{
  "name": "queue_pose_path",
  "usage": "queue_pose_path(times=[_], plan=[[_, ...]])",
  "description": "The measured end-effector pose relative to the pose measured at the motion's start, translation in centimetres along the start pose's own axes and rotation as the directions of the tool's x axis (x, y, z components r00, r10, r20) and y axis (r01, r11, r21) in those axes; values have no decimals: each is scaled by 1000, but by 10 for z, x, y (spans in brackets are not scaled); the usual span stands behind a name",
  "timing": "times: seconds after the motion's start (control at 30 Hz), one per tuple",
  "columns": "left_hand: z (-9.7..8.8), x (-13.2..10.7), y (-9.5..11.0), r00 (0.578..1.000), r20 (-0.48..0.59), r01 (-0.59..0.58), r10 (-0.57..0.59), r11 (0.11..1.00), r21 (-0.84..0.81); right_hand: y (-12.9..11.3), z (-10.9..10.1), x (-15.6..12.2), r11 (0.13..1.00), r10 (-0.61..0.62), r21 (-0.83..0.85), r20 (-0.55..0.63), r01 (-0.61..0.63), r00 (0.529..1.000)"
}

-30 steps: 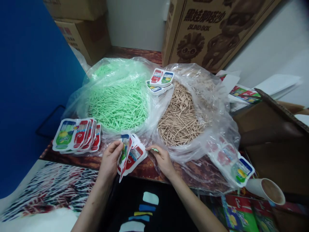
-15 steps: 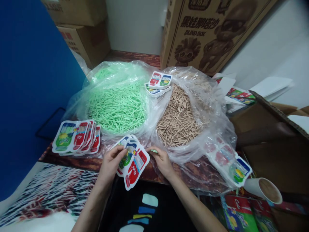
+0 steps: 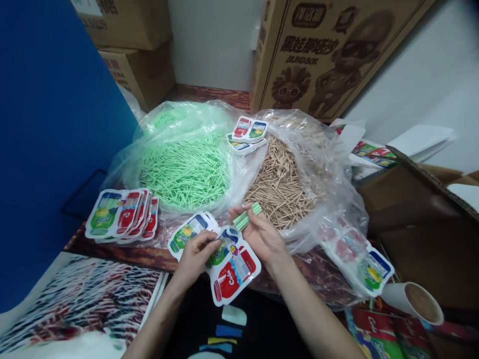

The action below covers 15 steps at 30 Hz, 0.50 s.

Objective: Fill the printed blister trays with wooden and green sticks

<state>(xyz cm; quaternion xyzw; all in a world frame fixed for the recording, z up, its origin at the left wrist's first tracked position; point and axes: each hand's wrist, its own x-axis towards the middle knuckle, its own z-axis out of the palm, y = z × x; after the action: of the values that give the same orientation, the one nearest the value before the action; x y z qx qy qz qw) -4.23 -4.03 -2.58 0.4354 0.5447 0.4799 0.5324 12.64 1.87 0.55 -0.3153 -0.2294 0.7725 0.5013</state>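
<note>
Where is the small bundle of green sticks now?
In the head view, below centre, the bundle is in the right hand, near the brown sticks' lower left.

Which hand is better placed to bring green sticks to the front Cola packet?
Probably the right hand: it holds a bundle of green sticks close to the front Cola packet, while the left hand is occupied pinching that packet.

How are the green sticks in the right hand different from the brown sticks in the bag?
The green sticks are pale green; the brown sticks are tan. The green sticks make a small, neat bundle in the right hand; the brown sticks form a big, jumbled heap in a clear bag. Both are thin and straight.
</note>
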Motion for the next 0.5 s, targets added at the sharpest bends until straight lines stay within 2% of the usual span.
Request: queue_pose_path(times=[0.1,0.17,0.33,0.4,0.5], plan=[[5,1,0,1000,-2,4,-4,1000,-18,3,1,-3,997,69,-35,-10,-69,998],[6,1,-2,999,-13,-50,50,999,19,3,1,-6,994,84,-71,-3,-84,996],[6,5,-5,983,12,-184,184,970,160,-13,4,-7,993,39,-112,22,-37,999],[6,6,-4,986,25,-168,166,975,145,-21,5,-4,996,3,-87,35,0,999],[9,8,-4,996,40,-81,79,996,49,-25,5,1,1000,-1,-24,51,2,999]])
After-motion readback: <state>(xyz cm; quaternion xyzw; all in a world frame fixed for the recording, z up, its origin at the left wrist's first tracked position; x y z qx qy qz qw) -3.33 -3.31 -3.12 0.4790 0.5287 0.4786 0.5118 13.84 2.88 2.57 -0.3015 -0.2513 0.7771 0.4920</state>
